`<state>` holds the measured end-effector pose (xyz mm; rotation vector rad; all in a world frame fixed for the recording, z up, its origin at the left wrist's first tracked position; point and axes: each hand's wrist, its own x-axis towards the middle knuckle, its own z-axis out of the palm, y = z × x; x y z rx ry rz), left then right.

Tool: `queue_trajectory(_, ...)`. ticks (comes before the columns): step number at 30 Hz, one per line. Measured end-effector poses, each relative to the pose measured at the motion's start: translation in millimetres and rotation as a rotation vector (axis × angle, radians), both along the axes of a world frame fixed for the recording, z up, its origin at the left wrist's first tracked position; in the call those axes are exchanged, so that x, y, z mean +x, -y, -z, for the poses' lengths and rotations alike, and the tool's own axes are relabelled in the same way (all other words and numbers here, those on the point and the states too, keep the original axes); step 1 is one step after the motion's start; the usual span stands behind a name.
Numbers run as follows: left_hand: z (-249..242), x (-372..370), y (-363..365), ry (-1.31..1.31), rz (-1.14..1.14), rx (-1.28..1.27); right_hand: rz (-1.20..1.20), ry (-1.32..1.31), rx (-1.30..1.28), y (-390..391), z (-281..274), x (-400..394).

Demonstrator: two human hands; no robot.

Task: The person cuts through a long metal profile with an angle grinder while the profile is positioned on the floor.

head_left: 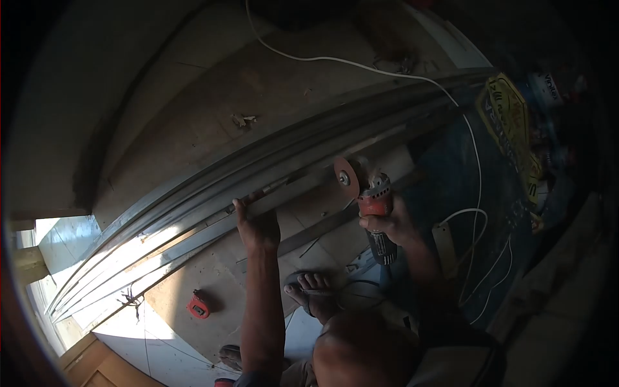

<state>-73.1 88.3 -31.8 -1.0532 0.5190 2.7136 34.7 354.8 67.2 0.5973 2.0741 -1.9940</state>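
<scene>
My right hand (393,222) is wrapped round the body of a red and black angle grinder (375,205), held upright with its head up. A reddish-brown cutting disc (345,178) faces left on it, close to a long grey metal bar (293,195). My left hand (259,227) grips this bar left of the disc, with the thumb on its upper side and the other fingers mostly hidden. Several more long metal bars (193,184) lie alongside, running from the bright lower left to the upper right.
A red tape measure (198,306) lies on the tiles below the bars. One sandalled foot (311,288) is between my arms. A white cord (351,63) crosses the bars towards a power strip (445,250). At right are a yellow lettered sheet (506,119) and a labelled container (545,88).
</scene>
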Motion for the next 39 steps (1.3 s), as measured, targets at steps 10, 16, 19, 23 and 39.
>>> queue_trajectory(10, -10.3, -23.9, 10.8, 0.17, -0.099, -0.117, 0.051, 0.105, -0.122, -34.8, 27.4, 25.6)
queue_trajectory(16, 7.5, -24.8, 12.9, 0.193, -0.122, -0.152, 0.023, 0.038, -0.049, -28.0, 23.3, 7.3)
queue_trajectory(19, 0.7, -23.6, 11.7, 0.166, -0.103, -0.157, 0.036, 0.071, -0.039, -30.8, 25.4, -2.9)
queue_trajectory(23, 28.0, -22.0, 22.2, 0.152, -0.149, -0.137, 0.011, 0.153, -0.067, -35.4, 28.3, -12.9)
queue_trajectory(39, 2.3, -25.1, 10.4, 0.246, -0.205, -0.116, -0.004, 0.171, -0.008, -29.7, 21.5, -31.1)
